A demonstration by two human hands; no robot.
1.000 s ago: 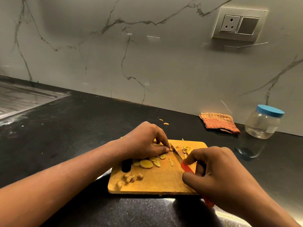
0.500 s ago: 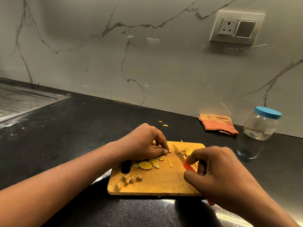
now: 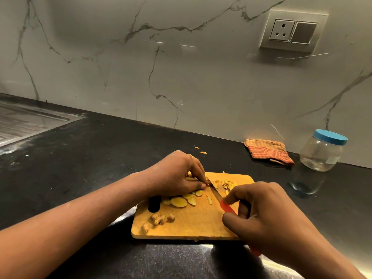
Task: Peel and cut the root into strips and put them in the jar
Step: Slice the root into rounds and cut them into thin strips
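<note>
left hand (image 3: 177, 174): fingers (image 3: 198, 175) curled down, pinching the far end of a row of root slices (image 3: 179, 201) on the cutting board (image 3: 191, 226). right hand (image 3: 261, 214): fingers wrapped round the red handle of the knife (image 3: 215, 191), blade just beside the left fingertips. cut strips (image 3: 228, 183) lie near the board's far right corner; brown peel scraps (image 3: 159, 218) near its front. jar (image 3: 322, 156), blue lid on, stands well apart on the surface (image 3: 100, 158), near a folded cloth (image 3: 268, 151).

Single head-worn wide-angle view, looking forward and down, close over the wooden cutting board (image 3: 197, 223) on the black countertop (image 3: 90, 158), facing the marble-patterned wall (image 3: 201, 87).
</note>
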